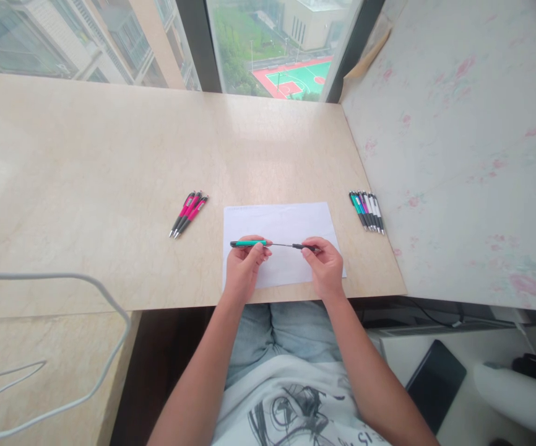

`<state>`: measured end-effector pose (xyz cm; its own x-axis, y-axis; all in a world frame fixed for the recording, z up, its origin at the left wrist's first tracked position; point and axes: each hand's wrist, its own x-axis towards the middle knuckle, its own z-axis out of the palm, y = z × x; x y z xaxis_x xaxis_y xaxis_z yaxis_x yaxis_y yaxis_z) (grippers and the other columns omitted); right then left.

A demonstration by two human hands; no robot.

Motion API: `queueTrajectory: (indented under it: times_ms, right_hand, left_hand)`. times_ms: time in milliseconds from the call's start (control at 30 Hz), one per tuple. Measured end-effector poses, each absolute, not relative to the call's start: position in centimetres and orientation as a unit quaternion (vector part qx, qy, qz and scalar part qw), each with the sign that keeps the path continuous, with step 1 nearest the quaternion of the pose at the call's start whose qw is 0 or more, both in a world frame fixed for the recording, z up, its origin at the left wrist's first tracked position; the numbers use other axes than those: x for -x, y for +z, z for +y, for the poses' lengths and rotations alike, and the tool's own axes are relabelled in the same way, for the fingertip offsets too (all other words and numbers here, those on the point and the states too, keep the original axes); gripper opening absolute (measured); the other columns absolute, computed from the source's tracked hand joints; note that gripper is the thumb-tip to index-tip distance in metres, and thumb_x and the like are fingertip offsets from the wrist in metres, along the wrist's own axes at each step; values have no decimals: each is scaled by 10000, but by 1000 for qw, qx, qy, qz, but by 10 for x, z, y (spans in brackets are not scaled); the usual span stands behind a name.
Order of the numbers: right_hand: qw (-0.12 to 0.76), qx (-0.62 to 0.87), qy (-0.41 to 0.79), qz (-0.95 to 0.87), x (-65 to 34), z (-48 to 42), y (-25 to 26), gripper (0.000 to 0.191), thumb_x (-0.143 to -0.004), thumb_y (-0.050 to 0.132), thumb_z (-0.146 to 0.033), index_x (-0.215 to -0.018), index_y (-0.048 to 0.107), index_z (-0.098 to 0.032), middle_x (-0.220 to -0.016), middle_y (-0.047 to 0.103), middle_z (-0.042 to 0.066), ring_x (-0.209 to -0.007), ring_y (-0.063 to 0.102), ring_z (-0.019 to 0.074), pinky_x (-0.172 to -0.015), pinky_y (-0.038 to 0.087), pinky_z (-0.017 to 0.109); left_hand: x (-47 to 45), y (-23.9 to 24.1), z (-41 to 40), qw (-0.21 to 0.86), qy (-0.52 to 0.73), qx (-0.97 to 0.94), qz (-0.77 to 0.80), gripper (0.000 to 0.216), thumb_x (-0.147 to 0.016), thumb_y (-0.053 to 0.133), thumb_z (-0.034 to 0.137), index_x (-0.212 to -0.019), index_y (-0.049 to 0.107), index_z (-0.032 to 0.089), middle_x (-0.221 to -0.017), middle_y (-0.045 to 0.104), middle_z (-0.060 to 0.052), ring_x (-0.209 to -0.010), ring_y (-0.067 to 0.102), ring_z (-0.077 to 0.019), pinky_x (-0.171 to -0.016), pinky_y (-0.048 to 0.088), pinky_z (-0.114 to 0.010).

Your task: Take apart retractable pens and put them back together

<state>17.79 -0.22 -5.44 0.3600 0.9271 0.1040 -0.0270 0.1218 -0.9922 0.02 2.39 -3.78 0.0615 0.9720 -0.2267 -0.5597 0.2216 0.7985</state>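
While both hands work over the paper (286, 220), a pen is held lengthwise between them, pulled apart into two sections.

1. Left hand (244, 267): fingers closed around the teal barrel (247, 243). The barrel's free end points left, past the thumb.
2. Right hand (326, 267): fingertips pinched on the black grip (306, 246), which lies level with the barrel.
3. Refill (281, 245): a thin dark rod spans the gap between barrel and grip. Whether its ends are seated in either section cannot be told.
4. Position: the pen parts sit just above the middle of the paper, parallel to its long edge. Whether they touch it cannot be told.

Paper placement: flat on the table (86, 155), at the near edge, directly in front of the person.

Adjacent stock:
- Pink pens (189, 214): a tight bundle on the table, left of the paper, tips toward the near side.
- Mixed pens (367, 210): a row laid side by side, right of the paper, near the wall.

A white cable (110, 303) loops over the table's near left corner, well apart from the hands.
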Motion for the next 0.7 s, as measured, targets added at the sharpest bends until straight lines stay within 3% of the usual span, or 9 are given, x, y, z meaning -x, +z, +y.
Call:
queueTrajectory:
  times_ms: [400,700]
  right_hand:
    - [567,557,330,-510,-183,2,-12,121,-835,707,-317,-923,687,-237,-973,682,58,-937,655,205,-806,573,356]
    - [574,572,328,-486,-196,-3,-20,136,-816,722,-285,-932,683,-227,-985,685,52,-939,662,200,-843,570,369]
  left_hand:
    - [3,-36,26,689,578,-206,386,211,-773,785,292,-924,685,183,-917,728,-52,-700,637,-89,-640,497,-212]
    - [7,-39,28,700,583,-173,374,240,-762,792,303,-941,671,198,-943,734,-44,-771,678,-104,-679,527,-214]
